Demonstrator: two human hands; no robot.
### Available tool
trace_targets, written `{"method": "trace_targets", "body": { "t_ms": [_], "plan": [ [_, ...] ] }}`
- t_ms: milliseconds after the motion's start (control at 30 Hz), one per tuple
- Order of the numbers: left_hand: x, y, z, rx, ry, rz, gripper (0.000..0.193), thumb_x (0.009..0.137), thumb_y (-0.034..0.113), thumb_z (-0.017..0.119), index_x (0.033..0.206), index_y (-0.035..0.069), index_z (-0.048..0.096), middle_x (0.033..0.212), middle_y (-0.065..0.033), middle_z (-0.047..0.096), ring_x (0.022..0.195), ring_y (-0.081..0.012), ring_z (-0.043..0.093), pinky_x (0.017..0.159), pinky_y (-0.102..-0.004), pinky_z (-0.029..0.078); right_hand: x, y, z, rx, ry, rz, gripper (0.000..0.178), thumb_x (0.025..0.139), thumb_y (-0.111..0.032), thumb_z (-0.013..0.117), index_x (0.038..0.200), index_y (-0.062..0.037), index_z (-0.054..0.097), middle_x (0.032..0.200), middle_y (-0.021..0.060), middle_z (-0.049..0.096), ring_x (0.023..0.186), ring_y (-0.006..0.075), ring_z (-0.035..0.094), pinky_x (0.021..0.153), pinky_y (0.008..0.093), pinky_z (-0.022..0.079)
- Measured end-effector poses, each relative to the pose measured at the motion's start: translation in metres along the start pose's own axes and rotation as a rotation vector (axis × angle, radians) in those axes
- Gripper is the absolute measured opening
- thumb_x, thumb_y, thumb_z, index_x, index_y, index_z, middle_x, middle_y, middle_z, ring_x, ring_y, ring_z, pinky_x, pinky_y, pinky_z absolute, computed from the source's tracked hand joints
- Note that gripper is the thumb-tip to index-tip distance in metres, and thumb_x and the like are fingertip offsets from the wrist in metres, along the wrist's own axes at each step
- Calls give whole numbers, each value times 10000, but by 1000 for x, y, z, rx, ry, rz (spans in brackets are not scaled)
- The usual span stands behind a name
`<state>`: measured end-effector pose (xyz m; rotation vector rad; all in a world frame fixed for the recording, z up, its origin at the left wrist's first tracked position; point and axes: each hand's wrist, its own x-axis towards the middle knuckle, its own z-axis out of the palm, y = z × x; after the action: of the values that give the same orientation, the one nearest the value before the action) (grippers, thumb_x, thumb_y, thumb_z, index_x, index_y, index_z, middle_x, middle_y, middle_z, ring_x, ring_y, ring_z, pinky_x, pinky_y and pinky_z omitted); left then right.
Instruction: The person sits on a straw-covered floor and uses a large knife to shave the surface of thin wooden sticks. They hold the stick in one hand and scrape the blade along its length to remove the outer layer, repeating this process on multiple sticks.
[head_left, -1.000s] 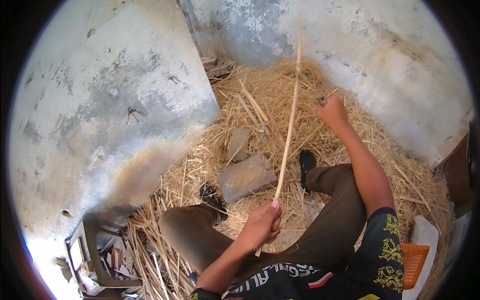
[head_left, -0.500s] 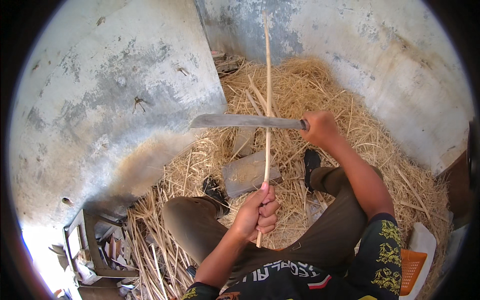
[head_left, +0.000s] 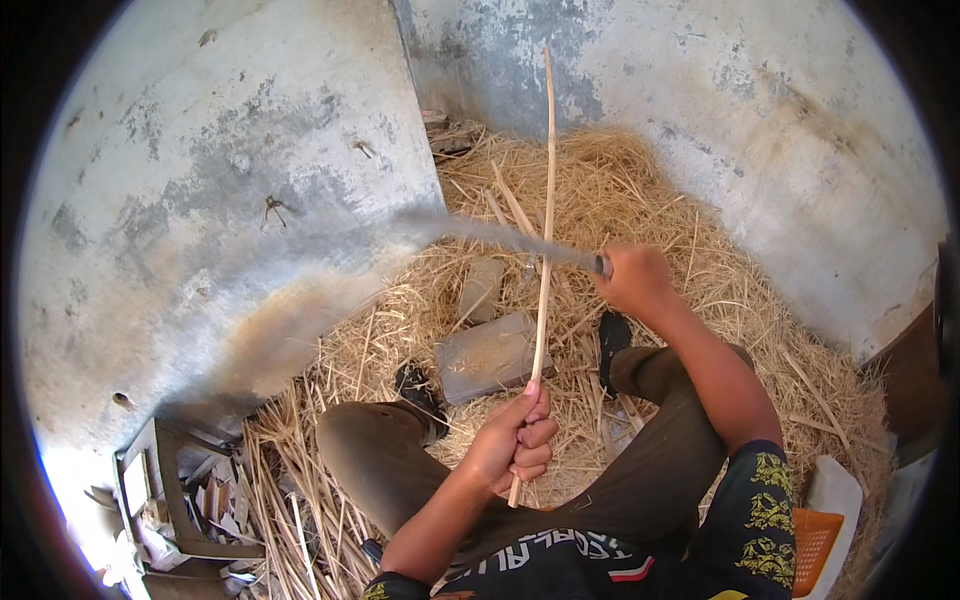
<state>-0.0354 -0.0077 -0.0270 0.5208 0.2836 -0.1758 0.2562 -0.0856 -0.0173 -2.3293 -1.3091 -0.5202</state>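
My left hand (head_left: 513, 441) is closed around the lower end of a long, thin, pale wooden stick (head_left: 547, 190), which points up and away from me with a slight curve. In my right hand (head_left: 638, 280) is the handle of a machete (head_left: 500, 236). Its long grey blade lies across the stick above its middle and reaches left, blurred toward the tip. Whether the edge touches the stick, I cannot tell. Below the stick, between my feet, a flat wooden block (head_left: 487, 358) rests on the shavings.
Wood shavings (head_left: 610, 180) cover the floor around me. Several loose strips (head_left: 290, 500) lie at the left by a wooden frame (head_left: 185, 500) holding scraps. Pale, worn walls (head_left: 250, 150) stand close at left and ahead. An orange perforated basket (head_left: 815, 545) sits at right.
The machete's grip end has come slightly lower while its blade tip has tilted up and blurred. The stick's upper end has shifted a little right and down, still in my left hand.
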Motion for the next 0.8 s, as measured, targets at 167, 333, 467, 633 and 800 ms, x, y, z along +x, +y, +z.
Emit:
{"method": "trace_targets", "body": {
  "t_ms": [167,333,467,633,800],
  "plan": [
    [-2,-10,13,75,35,-47,415,1079,491,361,807,178,352,589,71,252,400,-29,152,337,-222,123,17,48,1,115,49,86,197,785,-221,728,766,-30,683,663,171,653,607,328,654,596,451,528],
    [11,-14,3,118,-38,-126,418,1078,495,361,819,167,354,589,62,252,403,-34,165,340,-232,143,27,93,-7,31,13,508,207,816,-239,712,825,-33,700,680,153,662,594,316,645,585,440,522],
    [7,-10,4,154,-6,-54,422,1072,505,372,820,167,355,589,61,254,404,-40,171,348,-237,147,10,58,-14,41,79,12,193,815,-227,700,796,-36,694,659,151,648,569,298,623,568,415,500],
    [6,-16,11,197,45,-53,431,1064,518,390,814,167,359,594,54,253,411,-45,184,357,-236,153,19,81,-13,198,54,-17,229,813,-220,702,716,-17,655,628,159,619,566,325,597,578,425,488],
    [8,-14,8,249,37,-60,427,1063,515,398,819,167,362,596,52,257,420,-56,188,362,-244,171,28,103,-14,71,110,452,241,821,-205,706,702,-9,635,601,163,596,565,308,602,572,420,486]
  ]
}}
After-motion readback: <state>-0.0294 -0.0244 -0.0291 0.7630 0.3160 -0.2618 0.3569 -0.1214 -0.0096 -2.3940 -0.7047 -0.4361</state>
